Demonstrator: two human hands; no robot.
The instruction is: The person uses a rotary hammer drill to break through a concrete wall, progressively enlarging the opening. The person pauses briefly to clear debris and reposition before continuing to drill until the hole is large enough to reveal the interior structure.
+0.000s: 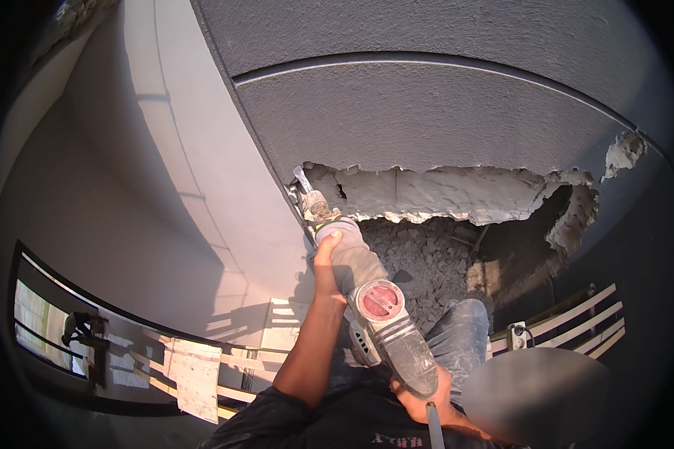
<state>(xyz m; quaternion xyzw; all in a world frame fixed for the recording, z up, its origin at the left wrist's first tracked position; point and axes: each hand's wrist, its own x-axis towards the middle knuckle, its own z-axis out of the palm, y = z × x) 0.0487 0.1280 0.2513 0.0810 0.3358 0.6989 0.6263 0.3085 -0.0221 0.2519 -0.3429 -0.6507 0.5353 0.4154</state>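
A dusty grey demolition hammer [408, 348] with a round red cap on its side stretches from my lap up toward the wall. My left hand [328, 262] is wrapped round its front barrel, the thumb lying on top. At the rear end, my right hand [430, 400] grips the handle, partly hidden by the hammer's body. The flat chisel [302, 178] reaches the left corner of a ragged break in the dark grey textured wall [419, 112]. Pale broken material [442, 193] lines the break. Whether the chisel tip touches it I cannot tell.
Grey rubble [419, 254] lies below the break. A smooth light wall [210, 165] meets the grey wall on the left. Wooden slats [584, 329] and a socket box [518, 336] sit at right, a pale board [193, 378] at lower left. A blurred round shape [539, 393] covers the lower right.
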